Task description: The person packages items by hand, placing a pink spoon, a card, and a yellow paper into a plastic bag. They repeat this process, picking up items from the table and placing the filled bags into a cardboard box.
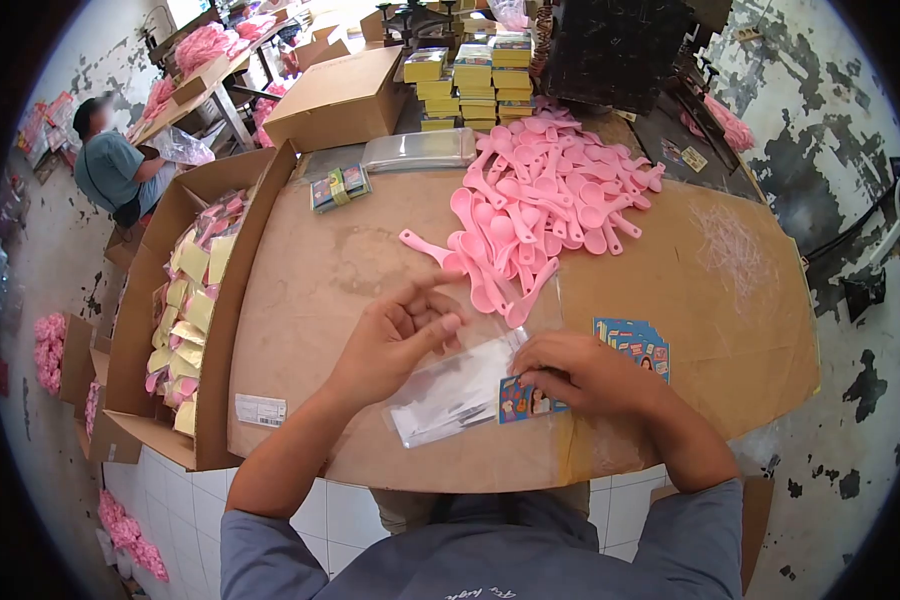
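Note:
My right hand (585, 372) pinches a blue printed card (515, 403) near the table's front edge. Partly behind that hand lies a fanned stack of similar blue cards (630, 332). Clear plastic bags (440, 405) lie flat between my two hands. Above their upper left end is my left hand (400, 335), its fingers loosely curled and apart, with nothing visible in them. Just beyond, a large heap of pink plastic spoons (545, 195) covers the middle back of the table, its nearest spoons close to my left fingertips.
On the left stands a long cardboard box (220, 400) of packed pieces. Behind are a closed carton (335, 95), stacked yellow-edged card bundles (473, 75), a banded card bundle (340, 188) and clear plastic sheets (420, 150). Plastic strands (735, 250) lie right. A person (115, 165) sits far left.

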A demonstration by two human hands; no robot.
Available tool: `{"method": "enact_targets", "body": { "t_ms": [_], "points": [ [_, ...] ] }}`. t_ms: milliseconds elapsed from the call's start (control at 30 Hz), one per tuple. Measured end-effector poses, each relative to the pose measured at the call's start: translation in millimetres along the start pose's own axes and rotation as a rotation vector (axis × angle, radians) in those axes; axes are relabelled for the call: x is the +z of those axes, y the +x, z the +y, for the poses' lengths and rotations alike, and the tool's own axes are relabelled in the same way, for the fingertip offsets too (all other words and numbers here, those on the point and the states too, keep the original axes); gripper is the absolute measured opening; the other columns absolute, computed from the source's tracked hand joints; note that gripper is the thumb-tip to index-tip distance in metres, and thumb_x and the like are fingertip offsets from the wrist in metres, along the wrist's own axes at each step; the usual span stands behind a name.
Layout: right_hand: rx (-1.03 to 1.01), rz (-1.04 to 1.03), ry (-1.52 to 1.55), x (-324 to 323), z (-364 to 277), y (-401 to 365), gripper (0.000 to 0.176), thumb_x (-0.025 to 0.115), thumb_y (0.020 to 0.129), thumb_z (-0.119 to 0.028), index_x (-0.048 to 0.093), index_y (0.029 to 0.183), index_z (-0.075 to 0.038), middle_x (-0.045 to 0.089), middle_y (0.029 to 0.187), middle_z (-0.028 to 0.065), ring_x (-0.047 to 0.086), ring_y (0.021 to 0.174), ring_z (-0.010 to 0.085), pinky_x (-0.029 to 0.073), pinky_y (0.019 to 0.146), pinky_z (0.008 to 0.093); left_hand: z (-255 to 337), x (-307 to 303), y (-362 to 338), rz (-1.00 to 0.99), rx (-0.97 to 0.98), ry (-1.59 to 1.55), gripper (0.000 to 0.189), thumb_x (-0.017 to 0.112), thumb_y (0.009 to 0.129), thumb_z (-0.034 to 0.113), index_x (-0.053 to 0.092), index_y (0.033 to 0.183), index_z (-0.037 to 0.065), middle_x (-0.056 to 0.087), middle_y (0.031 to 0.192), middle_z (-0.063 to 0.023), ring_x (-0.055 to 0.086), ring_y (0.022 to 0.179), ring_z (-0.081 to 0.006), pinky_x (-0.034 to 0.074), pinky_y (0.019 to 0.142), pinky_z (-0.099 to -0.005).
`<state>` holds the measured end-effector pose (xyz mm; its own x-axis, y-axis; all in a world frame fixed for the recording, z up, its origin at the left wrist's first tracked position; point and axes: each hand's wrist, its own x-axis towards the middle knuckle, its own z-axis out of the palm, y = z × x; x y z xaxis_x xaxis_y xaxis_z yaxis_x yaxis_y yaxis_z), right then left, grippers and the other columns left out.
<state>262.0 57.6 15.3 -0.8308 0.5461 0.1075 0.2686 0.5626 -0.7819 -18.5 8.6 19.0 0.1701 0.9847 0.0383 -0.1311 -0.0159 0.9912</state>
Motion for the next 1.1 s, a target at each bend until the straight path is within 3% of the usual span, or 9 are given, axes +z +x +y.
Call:
{"method": "enact_targets", "body": {
  "t_ms": [33,133,233,333,633,767,933,967,1100],
  "points": [
    [0.106,0.000,0.101,-0.1,-3.2,-0.7,0.013,0.068,0.097,-0.007,0.067,0.109,0.000,0.069,0.099,0.0096,0.068,0.094,0.0233,0.054,0.079,0.0356,0.4,1.6,-1.2,-0.044,-0.046,-0.038,0.037,0.064,0.104,0.010,0.057,0.139,-0.001,0.071,0.102,-0.0063,0.067,0.087,-0.0112,0.055,0.078,-0.0268],
    [0.109,0.250,0.041,-1.8,-3.0,1.3,0.014,0.067,0.101,-0.008,0.067,0.111,0.001,0.070,0.094,0.0073,0.068,0.087,0.0150,0.054,0.074,0.0308,-8.6,3.8,-2.6,-0.104,-0.149,-0.018,0.033,0.067,0.104,0.012,0.062,0.132,-0.004,0.073,0.100,-0.0071,0.069,0.086,-0.0116,0.057,0.079,-0.0270],
    [0.169,0.467,0.279,0.8,3.0,3.5,0.017,0.068,0.101,-0.010,0.068,0.114,0.001,0.071,0.091,0.0061,0.068,0.080,0.0110,0.054,0.073,0.0279,-15.0,9.6,-3.0,-0.127,-0.190,0.007,0.028,0.068,0.103,0.013,0.066,0.124,-0.006,0.076,0.100,-0.0091,0.072,0.085,-0.0123,0.058,0.079,-0.0273],
    [0.138,0.630,0.264,1.7,1.1,5.8,0.016,0.068,0.101,-0.009,0.068,0.114,0.001,0.072,0.091,0.0053,0.069,0.080,0.0093,0.055,0.072,0.0253,-19.2,13.8,-3.6,-0.120,-0.214,-0.014,0.027,0.069,0.102,0.013,0.068,0.121,-0.007,0.077,0.102,-0.0112,0.074,0.089,-0.0132,0.059,0.080,-0.0273],
    [-0.006,0.581,-0.016,-4.4,-8.1,4.4,0.011,0.071,0.098,-0.005,0.070,0.108,0.000,0.071,0.092,0.0057,0.069,0.078,0.0108,0.054,0.067,0.0260,-19.5,21.7,-6.4,-0.038,-0.139,0.035,0.027,0.070,0.101,0.008,0.067,0.123,-0.007,0.077,0.105,-0.0125,0.075,0.095,-0.0145,0.060,0.083,-0.0265],
    [-0.079,0.407,-0.070,-7.2,-10.4,5.3,0.014,0.073,0.095,-0.005,0.072,0.108,-0.003,0.069,0.092,0.0064,0.068,0.079,0.0137,0.054,0.067,0.0290,-20.4,23.9,-7.5,-0.058,-0.097,0.085,0.028,0.070,0.101,0.008,0.068,0.126,-0.005,0.077,0.106,-0.0105,0.075,0.097,-0.0150,0.059,0.085,-0.0269],
    [-0.239,0.262,-0.172,1.4,3.4,11.0,0.019,0.074,0.095,-0.007,0.072,0.114,-0.005,0.068,0.092,0.0067,0.066,0.080,0.0156,0.055,0.070,0.0342,-20.6,24.3,-11.4,-0.154,0.049,0.428,0.032,0.069,0.101,0.007,0.066,0.131,-0.003,0.078,0.106,-0.0103,0.074,0.096,-0.0130,0.059,0.083,-0.0273],
    [-0.173,0.268,-0.090,4.0,-1.4,11.8,0.020,0.074,0.095,-0.007,0.072,0.115,-0.005,0.068,0.091,0.0059,0.066,0.080,0.0145,0.054,0.070,0.0333,-21.2,24.2,-11.4,-0.185,0.094,0.499,0.034,0.069,0.101,0.006,0.064,0.133,-0.003,0.078,0.106,-0.0105,0.073,0.096,-0.0124,0.059,0.082,-0.0271],
    [0.083,0.348,0.218,-0.2,-7.9,11.2,0.024,0.073,0.095,-0.005,0.070,0.118,-0.005,0.067,0.089,0.0016,0.063,0.080,0.0092,0.051,0.069,0.0278,-25.3,27.5,-10.9,-0.106,0.059,0.245,0.040,0.068,0.100,0.005,0.059,0.140,0.001,0.079,0.102,-0.0114,0.075,0.091,-0.0117,0.061,0.079,-0.0286]
  ]
}}
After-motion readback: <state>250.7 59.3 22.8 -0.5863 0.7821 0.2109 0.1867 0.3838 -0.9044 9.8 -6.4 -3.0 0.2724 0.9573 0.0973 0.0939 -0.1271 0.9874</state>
